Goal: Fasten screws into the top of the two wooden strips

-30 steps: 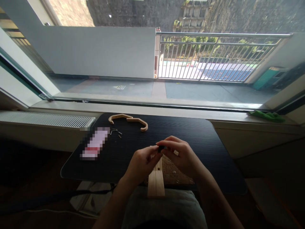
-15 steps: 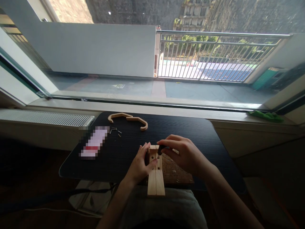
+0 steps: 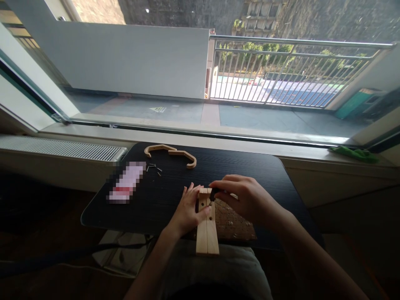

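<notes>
A pale wooden piece (image 3: 207, 237) made of two strips side by side, with dark round holes, lies lengthwise in front of me, its near end jutting over my lap. My left hand (image 3: 187, 212) grips its left side, the thumb across the top and the fingers along the far left edge. Between the fingertips of my right hand (image 3: 242, 193) is a short screwdriver with a black handle (image 3: 214, 193). Its tip points down at a hole on the right strip, close to my left thumb; whether it sits on a screw I cannot tell.
Beneath the wood lies a brown perforated board (image 3: 234, 223) on the black table (image 3: 150, 208). Two curved wooden pieces (image 3: 184, 154) rest near the back edge. Several loose screws (image 3: 154, 166) lie beside a blurred pink item (image 3: 128, 181). A window sill (image 3: 175, 135) runs behind the table.
My view has shifted slightly, so everything sits a little further right. My left thumb has slid over a near hole on the left strip. Both grips stay the same.
</notes>
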{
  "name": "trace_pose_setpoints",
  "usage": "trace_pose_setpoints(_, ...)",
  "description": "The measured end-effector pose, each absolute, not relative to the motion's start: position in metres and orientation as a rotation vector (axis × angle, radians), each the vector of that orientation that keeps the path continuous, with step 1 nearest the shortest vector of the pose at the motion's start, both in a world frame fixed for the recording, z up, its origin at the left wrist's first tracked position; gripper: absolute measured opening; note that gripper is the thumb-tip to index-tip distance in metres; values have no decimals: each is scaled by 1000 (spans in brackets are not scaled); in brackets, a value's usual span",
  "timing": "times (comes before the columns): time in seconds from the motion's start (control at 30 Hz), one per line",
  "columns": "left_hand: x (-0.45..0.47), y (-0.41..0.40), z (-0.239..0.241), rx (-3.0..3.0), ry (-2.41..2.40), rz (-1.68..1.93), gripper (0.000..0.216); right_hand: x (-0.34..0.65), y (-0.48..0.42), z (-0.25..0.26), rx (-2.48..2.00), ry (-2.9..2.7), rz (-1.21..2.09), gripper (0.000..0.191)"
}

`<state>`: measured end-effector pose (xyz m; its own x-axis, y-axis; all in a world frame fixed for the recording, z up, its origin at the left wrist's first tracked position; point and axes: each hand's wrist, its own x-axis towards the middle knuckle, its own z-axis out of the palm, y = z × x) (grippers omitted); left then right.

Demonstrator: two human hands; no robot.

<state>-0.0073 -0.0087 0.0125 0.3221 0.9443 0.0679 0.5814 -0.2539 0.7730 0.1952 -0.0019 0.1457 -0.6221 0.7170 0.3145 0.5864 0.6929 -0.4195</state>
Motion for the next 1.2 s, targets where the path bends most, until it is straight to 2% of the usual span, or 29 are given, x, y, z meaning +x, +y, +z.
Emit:
trace_pose_setpoints(0.47, -9, -7, 13, 2016, 1327, 653, 54, 189, -1, 154, -991, -2568, 264, 11)
trace_pose_setpoints(1.2, -9, -5, 13, 1930, 1334, 702, 62, 195, -2, 156, -1024, -2629, 204, 11)
